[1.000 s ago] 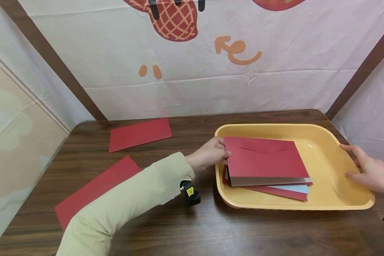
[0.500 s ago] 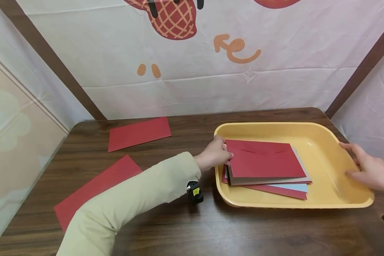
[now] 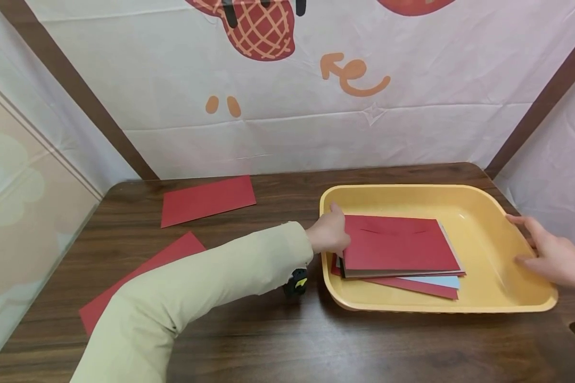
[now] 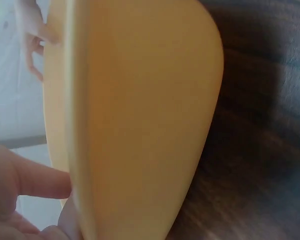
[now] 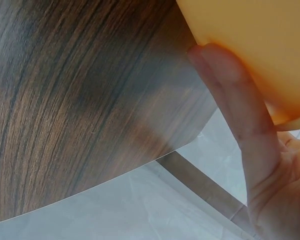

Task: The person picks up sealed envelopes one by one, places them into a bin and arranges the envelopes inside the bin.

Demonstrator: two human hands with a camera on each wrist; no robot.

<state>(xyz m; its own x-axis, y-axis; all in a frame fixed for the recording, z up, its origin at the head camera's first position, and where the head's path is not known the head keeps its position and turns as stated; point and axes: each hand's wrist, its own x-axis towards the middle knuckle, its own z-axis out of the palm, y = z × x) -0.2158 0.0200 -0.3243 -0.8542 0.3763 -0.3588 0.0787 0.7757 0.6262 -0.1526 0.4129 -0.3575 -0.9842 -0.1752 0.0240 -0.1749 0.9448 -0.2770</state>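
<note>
A yellow plastic tray point(image 3: 489, 234) holds a loose stack of paper envelopes. The top red envelope point(image 3: 397, 247) lies almost flat, its flap slits showing. Beneath it peek a light blue paper point(image 3: 436, 281) and another red envelope point(image 3: 426, 289). My left hand point(image 3: 329, 232) is at the stack's left edge, just over the tray's left rim, one finger extended. In the left wrist view, fingers point(image 4: 42, 181) show behind the rim; their undersides are hidden. My right hand point(image 3: 553, 258) pinches the tray's right wall, thumb inside and fingers outside.
Two more red envelopes lie on the dark wood table point(image 3: 316, 340): one at the back left point(image 3: 208, 201), the other red envelope point(image 3: 144, 274) partly under the left sleeve point(image 3: 206, 292). A printed cloth point(image 3: 287, 122) hangs behind the table.
The top red envelope has shifted slightly and settled lower on the stack. My left hand has moved a little right, its finger straightening. The right hand has stayed on the tray.
</note>
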